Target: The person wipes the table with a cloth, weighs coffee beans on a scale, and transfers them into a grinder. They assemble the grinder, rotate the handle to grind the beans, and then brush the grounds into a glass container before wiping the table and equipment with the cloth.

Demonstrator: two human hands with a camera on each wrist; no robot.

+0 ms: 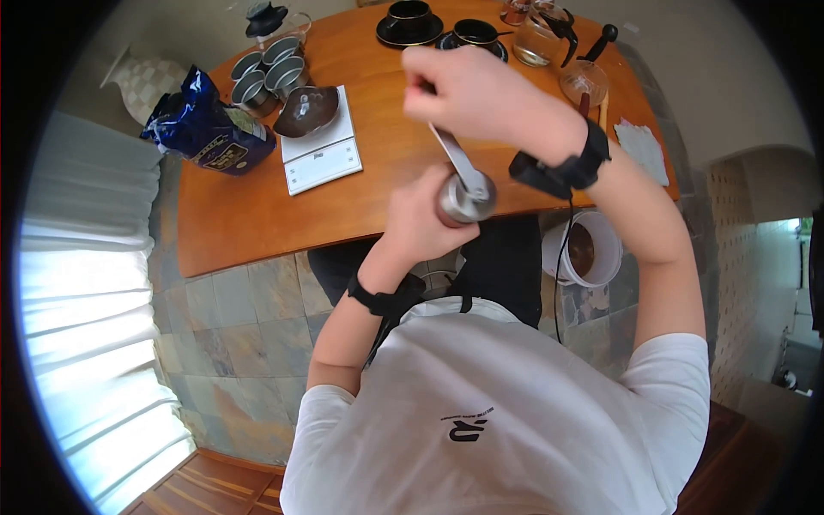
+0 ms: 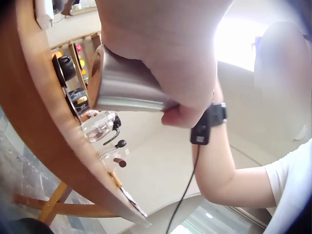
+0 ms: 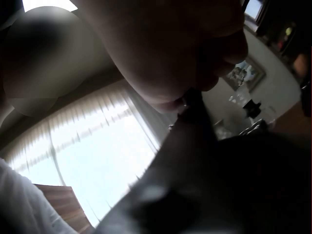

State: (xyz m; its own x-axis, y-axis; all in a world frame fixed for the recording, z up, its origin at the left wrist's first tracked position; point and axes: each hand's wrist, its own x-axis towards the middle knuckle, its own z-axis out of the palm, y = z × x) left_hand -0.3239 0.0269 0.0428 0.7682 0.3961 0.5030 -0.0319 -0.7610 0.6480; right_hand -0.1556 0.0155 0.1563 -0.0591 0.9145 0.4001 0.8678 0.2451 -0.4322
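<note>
A metal hand grinder [image 1: 464, 202] is held in front of the body, over the table's front edge. The left hand [image 1: 418, 215] wraps round its body; in the left wrist view the silvery cylinder [image 2: 127, 83] lies within the curled left hand [image 2: 168, 44]. From its top a flat crank arm [image 1: 457, 157] runs up to the right hand [image 1: 459, 90], whose fingers are curled round the crank's end and hide the knob. In the right wrist view the right hand [image 3: 165, 53] grips the dark end of the crank, with the blurred arm [image 3: 170, 170] close to the camera.
On the wooden table [image 1: 386, 129] stand a white scale [image 1: 323, 167] with a dark bowl [image 1: 307, 112], metal cups [image 1: 286, 75], a blue bag [image 1: 209, 133], black cups [image 1: 408, 17], a glass pot [image 1: 534, 43] and a white cloth [image 1: 642, 153]. A white bucket [image 1: 606, 249] is below, right.
</note>
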